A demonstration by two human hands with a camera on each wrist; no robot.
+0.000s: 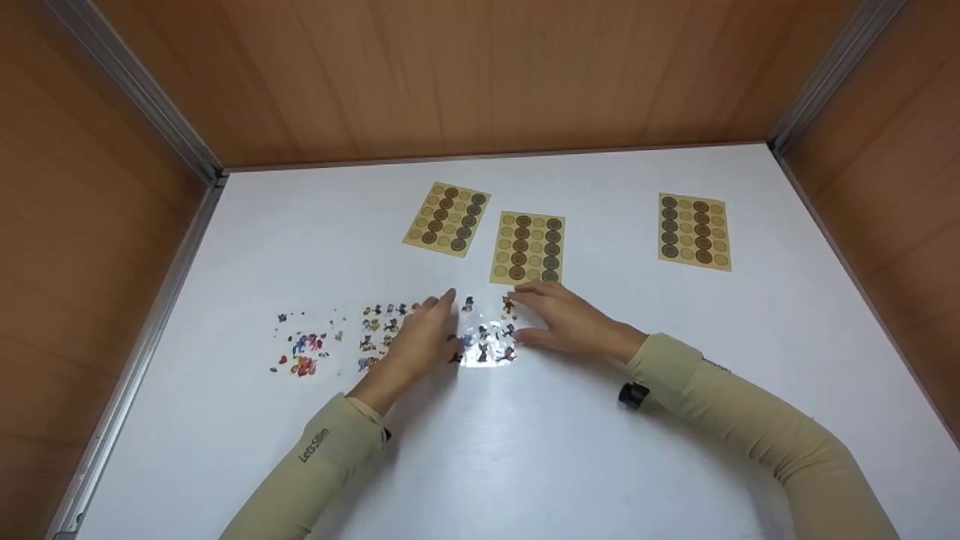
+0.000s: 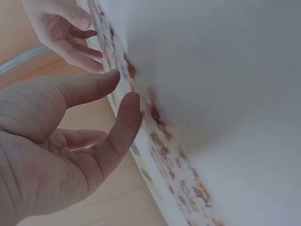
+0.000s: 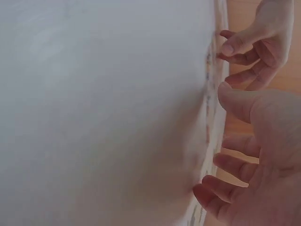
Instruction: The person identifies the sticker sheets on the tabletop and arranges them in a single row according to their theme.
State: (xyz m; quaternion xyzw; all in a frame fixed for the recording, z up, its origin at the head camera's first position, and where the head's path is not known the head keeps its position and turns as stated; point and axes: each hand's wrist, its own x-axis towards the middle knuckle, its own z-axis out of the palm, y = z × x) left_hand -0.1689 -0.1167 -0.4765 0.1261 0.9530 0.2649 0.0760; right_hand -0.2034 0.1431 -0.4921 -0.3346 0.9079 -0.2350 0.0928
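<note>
A transparent sticker sheet (image 1: pixel 491 341) with small cartoon figures lies flat on the white table between both hands. My left hand (image 1: pixel 424 337) rests at its left edge, thumb and forefinger apart with nothing between them in the left wrist view. At the right edge is my right hand (image 1: pixel 562 319), its fingers spread and lightly bent, fingertips right at the sheet's border. A second sheet of figure stickers (image 1: pixel 373 326) lies to the left, partly hidden under the left hand. Beyond it sits another transparent sheet with brightly coloured stickers (image 1: pixel 307 345).
Three tan cards with rows of round brown and gold stickers lie farther back: a tilted card (image 1: pixel 448 220), a middle card (image 1: pixel 528 247) just beyond the right fingertips, and a right card (image 1: pixel 694 232). Wooden panels (image 1: pixel 487 82) enclose the table's back and sides.
</note>
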